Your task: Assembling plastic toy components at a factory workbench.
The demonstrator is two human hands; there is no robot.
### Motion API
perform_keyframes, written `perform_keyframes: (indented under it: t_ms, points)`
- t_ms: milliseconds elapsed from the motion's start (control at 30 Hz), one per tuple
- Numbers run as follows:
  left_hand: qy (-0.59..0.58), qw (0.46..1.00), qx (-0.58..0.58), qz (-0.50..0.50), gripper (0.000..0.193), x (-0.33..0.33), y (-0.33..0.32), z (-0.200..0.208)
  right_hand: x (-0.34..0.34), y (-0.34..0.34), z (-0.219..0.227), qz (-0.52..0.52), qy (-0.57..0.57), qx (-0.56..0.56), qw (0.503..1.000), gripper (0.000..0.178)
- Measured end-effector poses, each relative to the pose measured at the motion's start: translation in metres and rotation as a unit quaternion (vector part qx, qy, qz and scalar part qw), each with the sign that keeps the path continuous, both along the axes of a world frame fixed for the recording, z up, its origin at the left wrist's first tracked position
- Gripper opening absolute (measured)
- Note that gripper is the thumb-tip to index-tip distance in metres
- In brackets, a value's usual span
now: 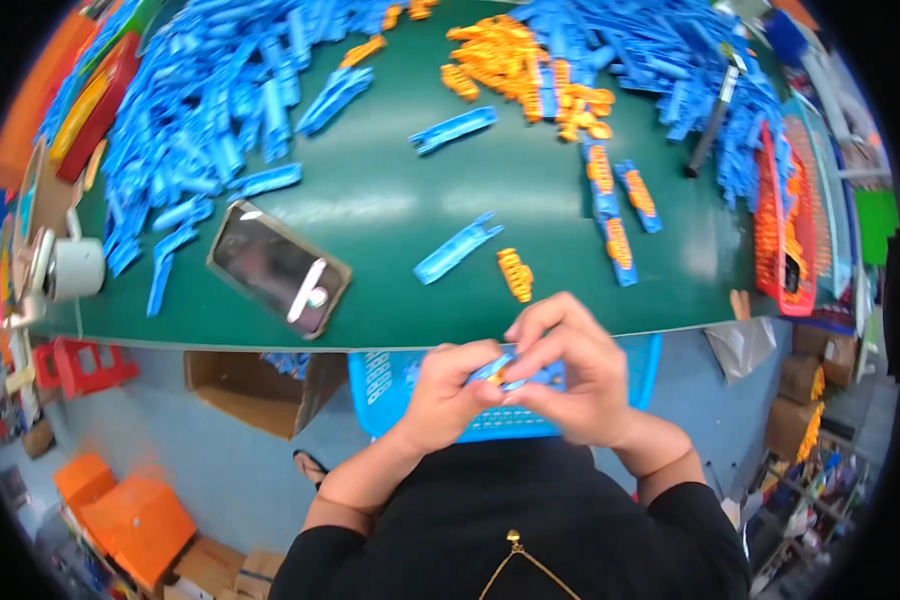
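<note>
In front of my body, just past the table's near edge, my left hand point(448, 392) and my right hand point(577, 372) come together over a blue basket. Between their fingertips they pinch a small blue plastic part with orange in it point(498, 371); fingers cover much of it. Nearest on the table lie a loose orange ridged piece point(515, 274) and an open blue channel-shaped part point(458, 248). Another blue part point(453, 130) lies farther off. To the right are blue parts with orange pieces set inside point(639, 196), some lined up end to end.
Piles of blue parts point(210, 90) and orange pieces point(495, 58) cover the far side of the green table point(390, 210). A phone point(280, 267) lies at left, a grey cup point(76, 268) beyond it. The blue basket point(375, 395) and a cardboard box point(245, 390) stand below the edge.
</note>
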State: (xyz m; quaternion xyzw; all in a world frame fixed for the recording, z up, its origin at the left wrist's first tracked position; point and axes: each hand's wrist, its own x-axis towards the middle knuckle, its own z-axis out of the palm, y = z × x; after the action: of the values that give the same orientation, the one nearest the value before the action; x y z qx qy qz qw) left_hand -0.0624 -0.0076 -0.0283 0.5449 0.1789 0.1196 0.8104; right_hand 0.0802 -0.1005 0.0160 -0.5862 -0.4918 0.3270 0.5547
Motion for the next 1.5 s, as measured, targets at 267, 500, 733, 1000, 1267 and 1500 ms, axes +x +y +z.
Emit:
perform_keyframes:
  t_ms: [267, 500, 733, 1000, 1267, 1500]
  points:
    - [-0.016, 0.95, -0.214, -0.225, 0.051, -0.004, 0.02, -0.006, 0.014, 0.0, 0.002, 0.079, 0.01, 0.042, 0.996, 0.027]
    - [-0.08, 0.992, -0.059, 0.077, 0.025, 0.007, 0.008, 0.013, 0.054, 0.019, 0.014, 0.038, -0.151, -0.017, 0.988, 0.026]
    - [-0.062, 0.93, 0.345, 0.106, 0.017, 0.006, -0.013, 0.006, 0.147, 0.06, -0.003, -0.157, -0.314, -0.168, 0.921, 0.019]
    - [0.114, 0.838, 0.53, -0.069, 0.017, -0.033, 0.001, -0.033, 0.19, 0.058, -0.037, -0.158, -0.391, -0.151, 0.894, 0.021]
    - [0.266, 0.853, 0.447, -0.04, 0.014, -0.057, 0.022, -0.007, 0.16, 0.045, -0.011, -0.222, -0.303, -0.173, 0.91, 0.015]
    - [0.39, 0.737, 0.535, -0.136, 0.027, -0.019, -0.011, -0.024, 0.164, 0.025, -0.029, -0.197, -0.315, -0.164, 0.914, 0.021]
